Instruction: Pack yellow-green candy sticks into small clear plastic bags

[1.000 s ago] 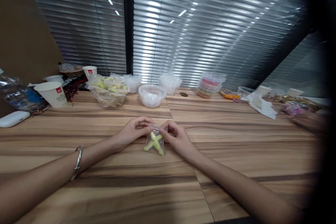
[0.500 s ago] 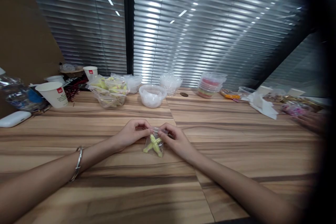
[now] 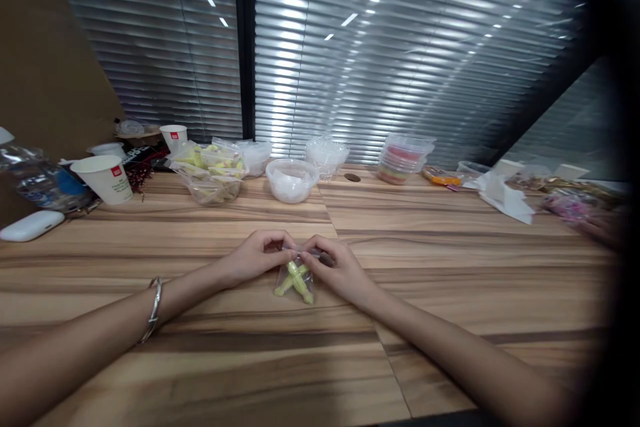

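Bench (image 3: 210,367), near to far. One silver bracelet (image 3: 156,312) on left wrist. Two hands mid-bench: left hand (image 3: 257,257) and right hand (image 3: 337,270), each pinching the top edge of one small clear bag (image 3: 294,291), thumbs and fingers covering part of that edge. Bag sits between them, lower end toward near edge; inside, yellow X-shape (image 3: 296,275), can't tell if one piece or two crossed.

Left edge: one white case (image 3: 33,225), one clear bottle (image 3: 37,180) behind it. Right edge: another person's hand (image 3: 603,225), blurred, grip unclear, beside pink packaging (image 3: 570,205). Left of that, one crumpled white tissue (image 3: 505,200).

Toward far edge, left to right: paper cup (image 3: 107,179), one, tilted look; clear tub (image 3: 207,193) heaped with yellow pieces, too jumbled to count, partly blocking clear containers (image 3: 257,159), number unclear; one clear bowl (image 3: 293,193) with whitish contents; crumpled clear plastic (image 3: 327,155); one stack of tubs (image 3: 400,160), red and green showing, count unclear; one orange item (image 3: 445,181). Second paper cup (image 3: 174,138) near far left corner. Blinds (image 3: 375,67) beyond far edge.
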The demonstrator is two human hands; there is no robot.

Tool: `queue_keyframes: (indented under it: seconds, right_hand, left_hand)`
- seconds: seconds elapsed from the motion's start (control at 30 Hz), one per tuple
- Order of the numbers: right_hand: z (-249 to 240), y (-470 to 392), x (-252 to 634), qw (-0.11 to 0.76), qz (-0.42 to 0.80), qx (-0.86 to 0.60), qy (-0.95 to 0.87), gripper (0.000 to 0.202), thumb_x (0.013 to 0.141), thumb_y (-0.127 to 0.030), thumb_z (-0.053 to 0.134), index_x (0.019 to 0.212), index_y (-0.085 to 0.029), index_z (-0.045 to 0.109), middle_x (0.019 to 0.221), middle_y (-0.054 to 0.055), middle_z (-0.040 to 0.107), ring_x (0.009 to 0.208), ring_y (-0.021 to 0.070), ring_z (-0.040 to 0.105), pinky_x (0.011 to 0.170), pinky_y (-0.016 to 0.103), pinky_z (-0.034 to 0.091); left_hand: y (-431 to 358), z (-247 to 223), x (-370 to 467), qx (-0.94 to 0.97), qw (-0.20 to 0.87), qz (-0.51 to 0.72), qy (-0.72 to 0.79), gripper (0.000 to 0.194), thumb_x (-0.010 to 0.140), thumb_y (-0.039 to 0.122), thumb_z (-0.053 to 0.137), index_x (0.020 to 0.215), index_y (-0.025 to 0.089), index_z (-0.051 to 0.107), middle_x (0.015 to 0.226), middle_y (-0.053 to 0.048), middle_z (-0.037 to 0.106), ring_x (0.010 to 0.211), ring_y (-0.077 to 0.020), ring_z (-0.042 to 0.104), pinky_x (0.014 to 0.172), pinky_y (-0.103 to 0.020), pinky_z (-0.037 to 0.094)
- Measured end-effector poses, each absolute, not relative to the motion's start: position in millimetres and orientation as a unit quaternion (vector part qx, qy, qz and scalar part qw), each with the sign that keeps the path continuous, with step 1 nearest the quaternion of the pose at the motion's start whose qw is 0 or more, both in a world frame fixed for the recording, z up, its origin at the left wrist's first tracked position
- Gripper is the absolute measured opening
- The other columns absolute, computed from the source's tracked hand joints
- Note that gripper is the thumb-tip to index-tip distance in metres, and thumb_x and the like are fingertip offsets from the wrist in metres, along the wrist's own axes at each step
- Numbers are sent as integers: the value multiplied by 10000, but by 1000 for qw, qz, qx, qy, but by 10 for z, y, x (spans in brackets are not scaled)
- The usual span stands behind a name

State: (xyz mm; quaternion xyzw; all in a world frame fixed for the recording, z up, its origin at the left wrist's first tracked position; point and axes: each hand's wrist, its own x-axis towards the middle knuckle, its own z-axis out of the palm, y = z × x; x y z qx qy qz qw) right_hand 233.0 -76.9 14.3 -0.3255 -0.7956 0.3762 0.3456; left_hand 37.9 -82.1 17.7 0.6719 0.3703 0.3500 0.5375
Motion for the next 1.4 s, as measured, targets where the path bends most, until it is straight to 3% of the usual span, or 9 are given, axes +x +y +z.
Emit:
queue_keyframes:
  seconds: [0.47, 0.7, 1.03, 1.23, 1.4]
  right_hand:
    - [160, -793, 2328, 309, 359, -332, -816, 253, 878, -376, 472, 848, -171, 619, 776, 19, 628, 702, 131, 542, 646, 239, 396]
    - [140, -758, 2328, 358, 414, -325, -772, 223, 865, -353, 494, 813, -160, 594, 764, 17, 601, 709, 123, 536, 644, 224, 417]
    - [22, -606, 2353, 418, 505, -347, -671, 249, 823, -407, 541, 776, -164, 564, 714, 0, 549, 660, 108, 494, 622, 228, 405]
    - [-10, -562, 2361, 455, 504, -359, -640, 281, 779, -425, 592, 702, -158, 548, 671, -3, 547, 639, 109, 496, 621, 236, 406]
    - [18, -589, 2363, 489, 479, -362, -633, 266, 785, -412, 592, 705, -163, 546, 651, -8, 530, 628, 107, 491, 609, 230, 404]
  left_hand:
    - [-813, 105, 363, 698, 501, 337, 386, 266, 784, 400, 587, 780, 134, 576, 700, -1, 564, 637, -109, 490, 584, -210, 373]
    - [-810, 180, 397, 684, 520, 347, 376, 265, 804, 389, 557, 855, 134, 608, 794, -15, 593, 725, -125, 519, 661, -221, 403]
    - [-790, 154, 358, 650, 488, 413, 410, 284, 813, 406, 537, 740, 136, 590, 694, -3, 553, 657, -115, 492, 631, -221, 397]
    - [-782, 144, 385, 623, 518, 426, 403, 269, 813, 402, 547, 823, 140, 605, 778, -22, 599, 711, -127, 533, 663, -228, 418]
    - [-797, 135, 406, 606, 574, 402, 377, 280, 732, 321, 665, 938, 156, 573, 893, -43, 638, 794, -145, 581, 691, -231, 438]
